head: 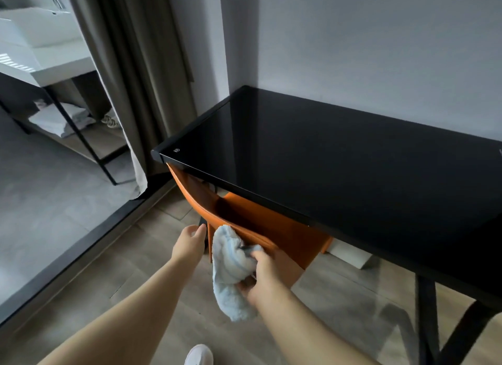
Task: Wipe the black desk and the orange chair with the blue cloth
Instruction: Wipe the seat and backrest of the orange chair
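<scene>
The black desk (339, 158) has a glossy top and stands against the grey wall on the right. The orange chair (260, 229) is pushed in under its front edge, with its curved back facing me. My right hand (267, 275) grips the bunched light blue cloth (231, 269), which hangs down just in front of the chair back. My left hand (190, 242) reaches forward with its fingers extended, close to the left edge of the chair back; whether it touches the chair is not clear.
A black desk leg (429, 318) with a cross brace stands at the lower right. Left of the desk hang brown curtains (141, 74) beside a black-framed glass partition (68, 258). The floor (152, 234) is wood. A white shoe tip (199, 355) shows at the bottom.
</scene>
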`<state>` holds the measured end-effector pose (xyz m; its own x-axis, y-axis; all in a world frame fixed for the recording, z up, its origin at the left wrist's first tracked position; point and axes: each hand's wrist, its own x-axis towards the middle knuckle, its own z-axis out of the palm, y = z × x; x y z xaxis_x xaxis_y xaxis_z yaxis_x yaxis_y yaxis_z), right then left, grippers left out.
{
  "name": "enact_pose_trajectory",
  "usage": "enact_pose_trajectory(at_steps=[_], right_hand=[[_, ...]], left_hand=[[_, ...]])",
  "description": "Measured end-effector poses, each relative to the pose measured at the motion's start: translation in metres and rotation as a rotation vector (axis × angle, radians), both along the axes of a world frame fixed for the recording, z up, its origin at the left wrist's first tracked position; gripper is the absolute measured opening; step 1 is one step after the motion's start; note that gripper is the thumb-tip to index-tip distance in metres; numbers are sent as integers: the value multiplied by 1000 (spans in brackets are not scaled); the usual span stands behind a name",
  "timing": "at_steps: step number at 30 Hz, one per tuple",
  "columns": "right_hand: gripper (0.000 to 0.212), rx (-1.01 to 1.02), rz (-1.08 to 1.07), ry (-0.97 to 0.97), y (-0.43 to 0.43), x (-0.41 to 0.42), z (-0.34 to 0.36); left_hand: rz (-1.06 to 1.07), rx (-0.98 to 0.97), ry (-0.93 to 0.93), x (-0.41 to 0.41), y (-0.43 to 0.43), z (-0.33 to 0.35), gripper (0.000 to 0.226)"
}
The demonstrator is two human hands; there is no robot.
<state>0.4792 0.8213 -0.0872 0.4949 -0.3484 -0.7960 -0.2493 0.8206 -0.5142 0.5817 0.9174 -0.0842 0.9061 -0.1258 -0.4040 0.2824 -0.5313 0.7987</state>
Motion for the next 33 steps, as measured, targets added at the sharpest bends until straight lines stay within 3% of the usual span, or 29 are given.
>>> enact_pose_trajectory(at_steps=[5, 8, 12, 16, 18, 22, 26, 33], right_hand=[[27, -41, -231, -1, 30, 42, -3], [34, -15, -301, 0, 43, 76, 0], [68, 100, -380, 55, 46, 107, 3], [80, 147, -421, 99, 44, 114, -3], [77, 131, -419, 129, 43, 115, -8], [57, 112, -411, 199, 36, 117, -15], [44, 173, -434, 248, 27, 120, -16], [37, 89, -497, 316, 30, 121, -16]], left_hand=[[0, -159, 81, 33, 7, 1, 30], [-19, -226, 166, 61, 14, 2, 20], [-65, -253, 285, 96, 19, -3, 26], [-121, -265, 398, 120, 12, -2, 38], [-144, -236, 427, 130, 7, -5, 50], [-165, -207, 532, 142, -5, -12, 54], [-158, -161, 564, 151, -14, -22, 38], [-168, -176, 576, 159, -17, -21, 17]])
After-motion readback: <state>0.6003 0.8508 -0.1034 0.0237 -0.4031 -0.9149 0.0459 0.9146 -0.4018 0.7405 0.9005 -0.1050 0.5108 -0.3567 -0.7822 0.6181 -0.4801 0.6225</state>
